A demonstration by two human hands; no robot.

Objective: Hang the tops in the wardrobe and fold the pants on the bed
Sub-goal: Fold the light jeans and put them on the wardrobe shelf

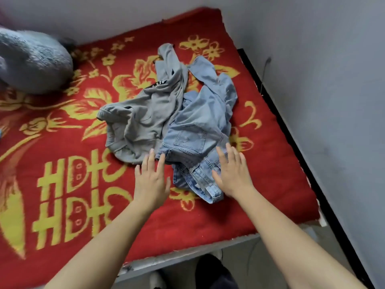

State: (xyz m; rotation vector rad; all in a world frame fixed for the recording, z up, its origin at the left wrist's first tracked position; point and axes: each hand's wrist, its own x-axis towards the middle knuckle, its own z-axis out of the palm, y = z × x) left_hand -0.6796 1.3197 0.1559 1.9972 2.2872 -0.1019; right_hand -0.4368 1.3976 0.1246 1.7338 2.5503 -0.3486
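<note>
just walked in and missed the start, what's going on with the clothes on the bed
A person reaches both hands toward two crumpled garments on a red and gold blanket. The left hand, fingers straight, is at the near edge of the grey sweatpants; the right hand, also flat, is over the waistband end of the light blue jeans. Neither hand grips anything, and neither pair is folded yet.

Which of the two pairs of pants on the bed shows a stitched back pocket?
The light blue jeans, lying right of the grey sweatpants; the grey pair shows a black lettered strip instead.
</note>
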